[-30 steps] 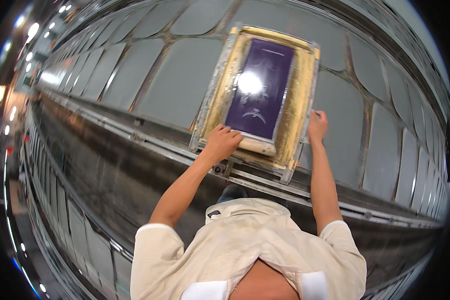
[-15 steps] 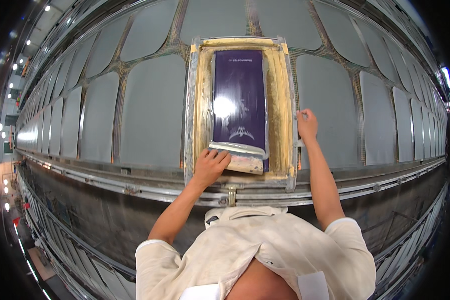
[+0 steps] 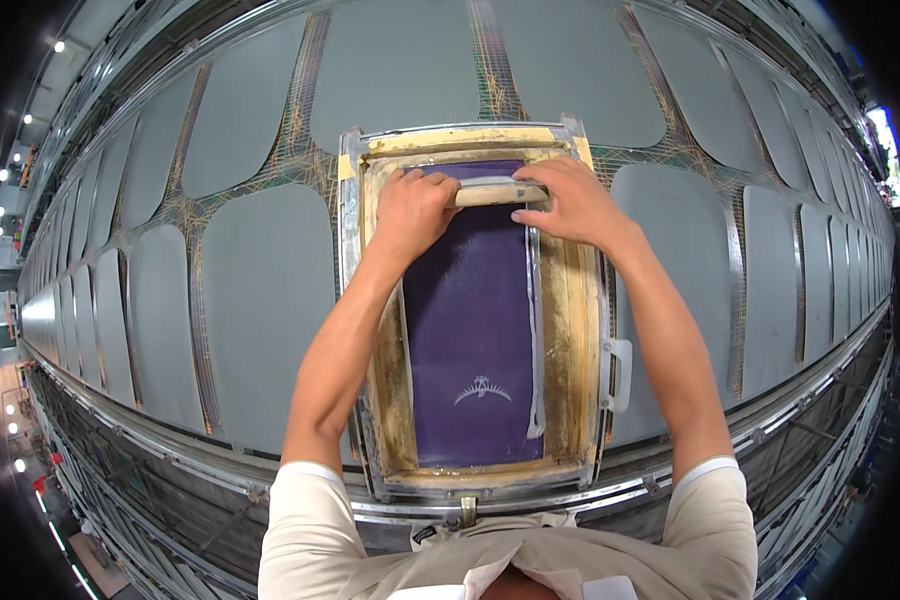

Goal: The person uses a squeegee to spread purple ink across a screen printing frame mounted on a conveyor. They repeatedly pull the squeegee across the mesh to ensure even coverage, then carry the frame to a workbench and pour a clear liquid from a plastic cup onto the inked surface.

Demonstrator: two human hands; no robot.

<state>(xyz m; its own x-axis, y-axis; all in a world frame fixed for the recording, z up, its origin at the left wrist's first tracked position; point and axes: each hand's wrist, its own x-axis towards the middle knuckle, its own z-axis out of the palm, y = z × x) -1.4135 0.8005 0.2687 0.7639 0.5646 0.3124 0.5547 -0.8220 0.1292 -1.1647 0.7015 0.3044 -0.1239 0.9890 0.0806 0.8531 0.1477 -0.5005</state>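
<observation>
A screen-printing frame [image 3: 592, 440], taped yellow along its inner edges, lies in front of me with a dark purple mesh [image 3: 470, 320] inside it. Near the bottom of the mesh is a pale crest design. A wooden-handled squeegee [image 3: 485, 196] spans the mesh at its far end. My left hand [image 3: 415, 208] is closed round the squeegee's left end. At its right end is my right hand [image 3: 570, 205], fingers over the far side and thumb on the near side. The squeegee's blade is mostly hidden. Whitish ink [image 3: 535, 400] streaks the mesh's right edge.
The frame rests on a long table carrying rows of flat grey panels [image 3: 270, 310], with string-patterned gaps between them. A metal rail [image 3: 650, 484] runs along the table's near edge. On the frame's right side is a white handle [image 3: 620, 375].
The squeegee has gone from the near end of the mesh to the far end. My right hand has left the frame's right side and taken hold of it beside my left hand.
</observation>
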